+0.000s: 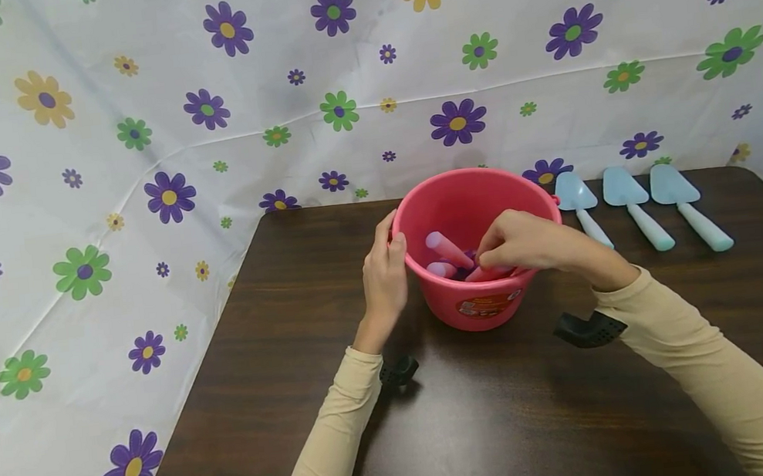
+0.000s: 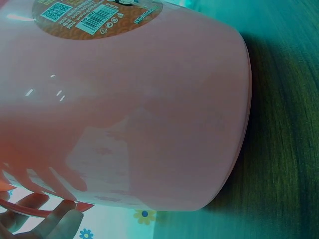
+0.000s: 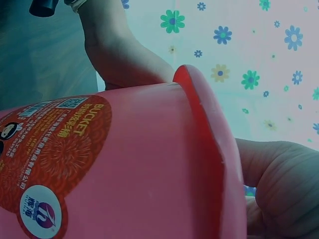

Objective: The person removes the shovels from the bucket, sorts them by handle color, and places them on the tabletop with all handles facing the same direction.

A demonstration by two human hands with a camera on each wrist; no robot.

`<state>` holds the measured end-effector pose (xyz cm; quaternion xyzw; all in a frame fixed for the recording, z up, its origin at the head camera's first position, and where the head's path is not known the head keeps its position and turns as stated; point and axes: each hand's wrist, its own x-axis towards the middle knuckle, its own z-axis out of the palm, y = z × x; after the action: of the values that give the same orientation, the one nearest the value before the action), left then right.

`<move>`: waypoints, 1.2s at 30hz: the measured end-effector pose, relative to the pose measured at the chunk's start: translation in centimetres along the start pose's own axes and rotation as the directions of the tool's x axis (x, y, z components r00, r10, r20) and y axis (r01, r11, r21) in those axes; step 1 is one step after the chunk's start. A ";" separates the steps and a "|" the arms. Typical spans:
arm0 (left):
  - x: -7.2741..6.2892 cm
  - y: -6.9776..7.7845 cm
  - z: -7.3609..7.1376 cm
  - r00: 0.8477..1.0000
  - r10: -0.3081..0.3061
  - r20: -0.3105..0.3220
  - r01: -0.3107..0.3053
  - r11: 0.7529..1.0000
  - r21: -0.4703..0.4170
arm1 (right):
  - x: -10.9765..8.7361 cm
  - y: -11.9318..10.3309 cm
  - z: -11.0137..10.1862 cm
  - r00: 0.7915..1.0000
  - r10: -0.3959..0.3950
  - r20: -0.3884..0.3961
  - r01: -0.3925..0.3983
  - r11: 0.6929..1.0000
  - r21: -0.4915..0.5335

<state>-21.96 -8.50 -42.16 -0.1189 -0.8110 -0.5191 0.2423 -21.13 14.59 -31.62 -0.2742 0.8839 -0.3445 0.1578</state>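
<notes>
A pink bucket [image 1: 440, 298] stands upright on the dark wooden table. My left hand [image 1: 385, 283] holds it at the left side of the rim; in the left wrist view its fingers [image 2: 59, 219] curl at a thin red band beside the bucket wall. Over the right part of the rim reaches my right hand [image 1: 528, 242], thumb and fingers bent down inside, pinching a pink handle [image 1: 486, 273]. Beside that lie more pink rod-like handles, one slanted up [image 1: 447, 248] and one lower down [image 1: 441, 269]. Purple parts show beneath them; their lower ends are hidden.
Three light-blue trowels with pale handles lie in a row right of the bucket: a left one [image 1: 575, 190], a middle one [image 1: 622, 185] and a right one [image 1: 674, 184]. Behind the table [image 1: 276, 295] hangs a white flowered sheet [image 1: 278, 55].
</notes>
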 end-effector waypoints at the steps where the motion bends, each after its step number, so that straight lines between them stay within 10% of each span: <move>1: 0.0 0.0 0.0 1.000 0.000 0.001 0.000 1.000 -0.002 | -0.1 0.0 0.0 1.000 0.000 0.000 0.000 1.000 0.002; 36: 0.1 -0.2 0.3 1.000 -0.007 -0.015 0.007 1.000 0.006 | -2.5 -0.3 -1.7 0.999 0.013 -0.051 -0.010 0.999 0.053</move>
<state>-22.20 -8.38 -42.39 -0.1114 -0.8111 -0.5183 0.2471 -19.84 16.79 -30.02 -0.2560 0.8798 -0.3737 0.1439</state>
